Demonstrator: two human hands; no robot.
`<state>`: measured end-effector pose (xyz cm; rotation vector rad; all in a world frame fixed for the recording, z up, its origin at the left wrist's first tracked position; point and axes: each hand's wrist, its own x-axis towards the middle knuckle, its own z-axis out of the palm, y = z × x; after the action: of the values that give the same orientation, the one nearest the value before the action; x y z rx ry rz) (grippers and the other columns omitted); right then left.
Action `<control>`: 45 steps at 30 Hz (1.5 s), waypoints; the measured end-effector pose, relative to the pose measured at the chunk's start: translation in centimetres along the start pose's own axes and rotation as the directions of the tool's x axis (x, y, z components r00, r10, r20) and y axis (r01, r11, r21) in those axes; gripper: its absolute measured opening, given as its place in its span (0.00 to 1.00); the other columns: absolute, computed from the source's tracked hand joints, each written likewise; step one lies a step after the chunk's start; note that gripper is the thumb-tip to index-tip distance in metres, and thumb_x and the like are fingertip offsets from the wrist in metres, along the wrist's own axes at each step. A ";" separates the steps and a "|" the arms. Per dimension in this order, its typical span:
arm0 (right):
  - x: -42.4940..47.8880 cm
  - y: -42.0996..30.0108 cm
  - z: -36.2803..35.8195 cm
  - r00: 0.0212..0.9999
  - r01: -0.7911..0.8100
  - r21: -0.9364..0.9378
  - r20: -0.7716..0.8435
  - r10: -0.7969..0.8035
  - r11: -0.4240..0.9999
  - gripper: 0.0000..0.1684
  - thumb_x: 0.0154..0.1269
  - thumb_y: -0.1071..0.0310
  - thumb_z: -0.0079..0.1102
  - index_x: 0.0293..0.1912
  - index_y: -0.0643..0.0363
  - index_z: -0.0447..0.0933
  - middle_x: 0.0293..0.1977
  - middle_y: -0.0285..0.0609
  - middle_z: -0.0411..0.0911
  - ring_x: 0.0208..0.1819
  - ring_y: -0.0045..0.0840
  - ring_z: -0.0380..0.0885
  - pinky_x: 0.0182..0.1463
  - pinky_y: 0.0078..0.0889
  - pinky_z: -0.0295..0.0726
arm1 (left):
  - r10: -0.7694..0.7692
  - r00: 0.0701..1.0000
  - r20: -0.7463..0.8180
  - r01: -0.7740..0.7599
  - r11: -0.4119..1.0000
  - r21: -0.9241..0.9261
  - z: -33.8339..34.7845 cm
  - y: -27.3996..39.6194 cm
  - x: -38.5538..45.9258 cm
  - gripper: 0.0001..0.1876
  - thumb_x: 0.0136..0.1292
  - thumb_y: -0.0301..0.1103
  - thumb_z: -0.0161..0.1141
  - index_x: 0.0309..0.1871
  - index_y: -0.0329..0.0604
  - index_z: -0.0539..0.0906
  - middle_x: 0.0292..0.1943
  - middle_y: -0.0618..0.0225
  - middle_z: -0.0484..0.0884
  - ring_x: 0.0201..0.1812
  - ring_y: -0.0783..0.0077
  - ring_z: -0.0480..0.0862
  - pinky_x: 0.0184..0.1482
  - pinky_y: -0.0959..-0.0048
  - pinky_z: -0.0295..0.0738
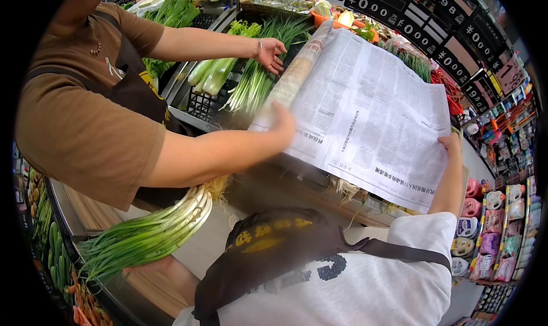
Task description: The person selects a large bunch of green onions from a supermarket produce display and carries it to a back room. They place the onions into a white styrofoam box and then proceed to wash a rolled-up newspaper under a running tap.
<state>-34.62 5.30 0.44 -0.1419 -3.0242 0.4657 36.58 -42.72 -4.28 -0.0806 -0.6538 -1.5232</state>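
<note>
At the lower left, my left hand [152, 267] holds a bunch of scallions [150, 236] from beneath, its white stems and stringy roots towards the middle. Part of that hand is hidden by the leaves. To the right, my right hand [450, 142] grips the edge of a large printed newspaper sheet [368, 103], spread over the vegetable stand. The sheet's left side is rolled or folded over. A co-worker's blurred hand [280, 127] is at that side; whether it touches the paper I cannot tell. The co-worker's other hand [272, 55], fingers spread, is over more scallions [252, 84].
A co-worker in a brown shirt [85, 124] and dark apron stands close on the left. Celery [214, 75] lies in a black crate [201, 107]. An orange basket [319, 20] and price signs [406, 26] line the back. Bottles [466, 227] fill shelves at right. Carrots [87, 304] are at lower left.
</note>
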 end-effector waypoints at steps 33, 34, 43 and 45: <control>-2.5 -3.7 1.3 0.991 -0.015 0.176 0.131 -0.008 0.984 0.09 0.47 0.68 0.62 0.21 0.62 0.73 0.12 0.38 0.71 0.09 0.20 0.66 0.14 0.23 0.65 | 0.334 0.871 -0.361 -0.215 0.918 0.332 0.3 -0.3 -1.1 0.34 0.56 0.56 0.51 0.61 0.46 0.63 0.60 0.62 0.63 0.60 0.58 0.64 0.61 0.56 0.60; -2.8 -3.6 1.2 0.994 -0.003 0.196 0.111 -0.019 0.981 0.09 0.49 0.68 0.60 0.21 0.61 0.73 0.11 0.37 0.71 0.08 0.19 0.65 0.13 0.23 0.63 | 0.328 0.878 -0.348 -0.212 0.919 0.332 0.2 -0.4 -1.3 0.34 0.56 0.57 0.51 0.61 0.46 0.63 0.61 0.62 0.63 0.60 0.58 0.64 0.61 0.56 0.60; -8.1 -2.2 -2.0 0.998 0.068 0.301 -0.007 -0.069 0.951 0.09 0.51 0.66 0.59 0.22 0.60 0.72 0.11 0.37 0.70 0.11 0.17 0.67 0.15 0.22 0.64 | 0.249 0.965 0.082 -0.262 0.907 0.331 2.5 -1.3 -1.6 0.34 0.58 0.58 0.47 0.62 0.45 0.62 0.62 0.60 0.61 0.60 0.57 0.63 0.62 0.57 0.59; -10.0 -2.1 -1.7 0.996 0.084 0.295 -0.024 -0.080 0.952 0.10 0.50 0.65 0.60 0.23 0.61 0.73 0.12 0.36 0.71 0.11 0.17 0.68 0.16 0.22 0.67 | 0.378 0.891 -0.251 -0.197 0.821 0.536 4.6 -1.5 -1.1 0.34 0.58 0.58 0.46 0.63 0.45 0.61 0.62 0.61 0.60 0.61 0.57 0.63 0.62 0.58 0.58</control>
<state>-24.68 2.73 2.08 0.0006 -2.8904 0.8972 33.63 -39.84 -1.45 0.4609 -0.6923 -0.9941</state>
